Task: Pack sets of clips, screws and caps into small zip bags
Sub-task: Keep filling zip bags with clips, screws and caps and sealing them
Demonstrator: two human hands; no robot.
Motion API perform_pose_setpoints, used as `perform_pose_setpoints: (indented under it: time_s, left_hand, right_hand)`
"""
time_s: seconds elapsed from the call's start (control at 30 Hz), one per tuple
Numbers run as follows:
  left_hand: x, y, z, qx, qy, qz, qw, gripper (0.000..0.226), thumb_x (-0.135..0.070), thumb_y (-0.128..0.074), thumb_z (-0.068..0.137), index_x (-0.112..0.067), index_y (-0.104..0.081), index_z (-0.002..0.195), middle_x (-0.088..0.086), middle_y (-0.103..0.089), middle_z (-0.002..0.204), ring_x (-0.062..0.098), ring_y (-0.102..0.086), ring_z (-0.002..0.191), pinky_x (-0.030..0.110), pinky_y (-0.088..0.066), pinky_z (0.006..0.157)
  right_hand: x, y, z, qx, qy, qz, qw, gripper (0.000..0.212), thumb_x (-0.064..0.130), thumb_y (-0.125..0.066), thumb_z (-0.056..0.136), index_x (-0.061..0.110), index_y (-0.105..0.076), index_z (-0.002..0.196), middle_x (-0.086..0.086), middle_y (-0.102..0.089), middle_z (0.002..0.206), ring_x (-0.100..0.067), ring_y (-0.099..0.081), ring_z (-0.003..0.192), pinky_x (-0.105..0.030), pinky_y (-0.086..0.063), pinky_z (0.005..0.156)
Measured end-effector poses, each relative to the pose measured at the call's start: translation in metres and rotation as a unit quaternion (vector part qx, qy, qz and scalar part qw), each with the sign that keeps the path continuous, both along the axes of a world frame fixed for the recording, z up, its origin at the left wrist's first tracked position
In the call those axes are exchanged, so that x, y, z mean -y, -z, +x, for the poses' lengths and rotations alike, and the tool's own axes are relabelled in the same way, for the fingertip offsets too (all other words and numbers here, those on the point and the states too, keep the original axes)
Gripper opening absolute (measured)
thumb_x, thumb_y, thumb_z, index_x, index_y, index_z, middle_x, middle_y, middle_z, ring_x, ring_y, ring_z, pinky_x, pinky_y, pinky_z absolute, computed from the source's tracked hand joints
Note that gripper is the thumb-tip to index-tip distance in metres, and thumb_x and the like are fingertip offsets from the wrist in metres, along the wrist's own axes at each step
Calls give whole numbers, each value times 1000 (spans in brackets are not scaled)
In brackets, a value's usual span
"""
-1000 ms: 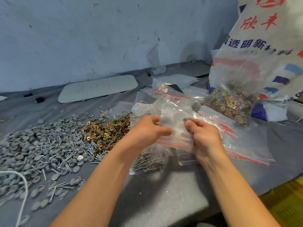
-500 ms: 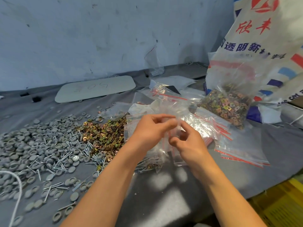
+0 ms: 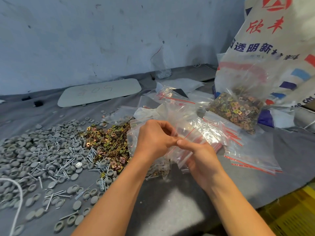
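Zip bag (image 3: pixel 187 133), a small clear one with a red strip, is at the centre of the view, held just above the grey table (image 3: pixel 170 206) between both hands.

Around it, from big to small:
- The printed woven sack (image 3: pixel 272 48) stands at 2 o'clock.
- The heap of grey caps (image 3: pixel 34 150) lies at 9 o'clock, with screws (image 3: pixel 66 165) mixed in.
- The loose clips (image 3: pixel 109 143) are at 10 o'clock.
- The spare bags (image 3: pixel 254 155) are at 3 o'clock.

The left hand (image 3: pixel 153 140), fingers curled, pinches the bag near its mouth. The right hand (image 3: pixel 201 157) holds it from below, with the thumb pressing on top.

I judge the step in hand is opening the mouth (the bag looks empty, though glare hides much). The next move calls for pulling the two lips apart. Then one hand must be freed to reach toward 9 o'clock for parts.
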State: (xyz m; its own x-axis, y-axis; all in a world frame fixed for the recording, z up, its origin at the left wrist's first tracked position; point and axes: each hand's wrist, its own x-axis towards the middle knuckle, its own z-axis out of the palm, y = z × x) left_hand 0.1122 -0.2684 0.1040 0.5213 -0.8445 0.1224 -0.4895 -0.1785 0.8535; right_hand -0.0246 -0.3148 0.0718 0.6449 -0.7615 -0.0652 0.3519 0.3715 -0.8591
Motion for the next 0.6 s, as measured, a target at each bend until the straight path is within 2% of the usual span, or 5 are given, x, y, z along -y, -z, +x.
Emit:
perform_pose_setpoints:
  time_s: [0.13, 0.27, 0.4, 0.5, 0.6]
  left_hand:
    - [-10, -11, 15, -140, 144, -6, 980, 20, -6, -86, 79, -25, -84, 73, 1, -76, 71, 6, -68, 66, 18, -54, 65]
    - [-18, -16, 25, -261, -4, -117, 958, 14, -16, -71, 95, -15, -81, 86, 5, -77, 80, 10, -70, 70, 18, -54, 62]
    - [-41, -22, 41, -414, -192, -313, 833, 13, -15, -57, 104, -8, -68, 107, 6, -80, 90, 18, -78, 81, 24, -60, 64]
    - [-67, -23, 56, -427, -296, -378, 766, 13, -11, -58, 103, -8, -64, 114, 9, -79, 98, 18, -78, 83, 25, -61, 67]
    - [-89, -22, 67, -421, -333, -380, 753, 16, -8, -56, 104, -9, -67, 116, 11, -77, 108, 18, -78, 88, 25, -61, 71]
  right_hand:
    - [1, 0, 7, 18, 82, 78, 993, 23, 5, -54, 101, 2, -77, 101, -15, -79, 90, -22, -76, 74, -31, -63, 63]
    - [14, -5, 2, -62, 288, 19, 956, 27, -3, -52, 101, 12, -74, 94, -13, -73, 87, -24, -70, 73, -28, -56, 63]
    - [21, -13, -17, -276, 475, -282, 787, 29, 14, -56, 103, 19, -73, 126, 2, -75, 115, -9, -65, 104, -24, -46, 85]
    - [18, -14, -14, -297, 420, -441, 735, 45, 3, -54, 101, 21, -65, 140, -3, -70, 131, -12, -63, 115, -31, -51, 99]
    - [20, -6, -4, -543, 99, -520, 652, 60, 7, -54, 92, 28, -50, 149, -5, -49, 154, -30, -42, 143, -47, -31, 121]
